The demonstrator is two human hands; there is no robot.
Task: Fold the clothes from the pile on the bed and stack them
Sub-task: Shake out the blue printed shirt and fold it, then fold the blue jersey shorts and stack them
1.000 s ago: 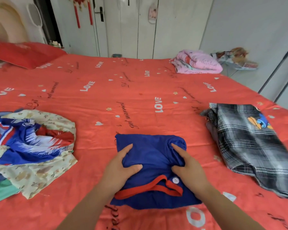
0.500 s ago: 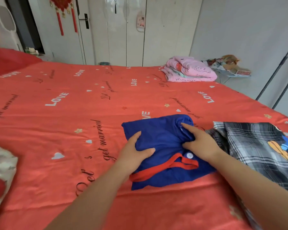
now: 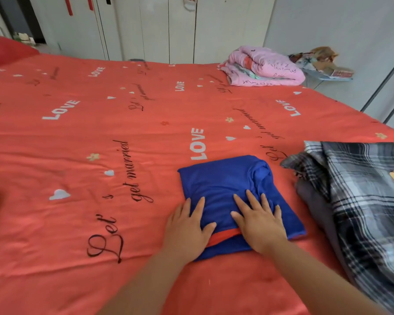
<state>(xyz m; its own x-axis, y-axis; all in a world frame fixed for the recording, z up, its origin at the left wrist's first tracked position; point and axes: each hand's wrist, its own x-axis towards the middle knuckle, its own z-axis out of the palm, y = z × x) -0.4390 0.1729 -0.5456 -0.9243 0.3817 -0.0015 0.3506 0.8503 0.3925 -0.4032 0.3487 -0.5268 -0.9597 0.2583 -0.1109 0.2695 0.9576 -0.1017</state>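
Two bare hands lie flat on a folded royal-blue knit garment (image 3: 223, 180) edged with a red trim band (image 3: 222, 238). It rests on the coral-red bed cover (image 3: 100, 155), which is printed with white "LOVE" and black script. The garment sits at about five o'clock from the middle of the view. It forms a rough rectangle with a thicker roll of cloth at its two o'clock corner.

The left hand (image 3: 187, 228) covers the garment's seven o'clock corner, with part of the palm on the bed cover. Its fingers are straight and point toward twelve o'clock, and the thumb stretches over the blue cloth toward three o'clock. The right hand (image 3: 259, 221) lies just beside it, palm down over the red band, fingers fanned and straight. Neither grip closes on anything; both are spread and pressing on the cloth. The two thumbs are near each other but apart.

At three o'clock of the blue garment, close but not touching, is a rumpled black, grey and white plaid garment (image 3: 362, 189). It lies over a plain grey cloth (image 3: 314, 201). At one o'clock, on the far side of the bed, sits a folded pink quilt (image 3: 264, 67) with dark script. A red pillow (image 3: 5, 51) shows at ten o'clock, and white wardrobe doors (image 3: 146, 28) stand at twelve o'clock.
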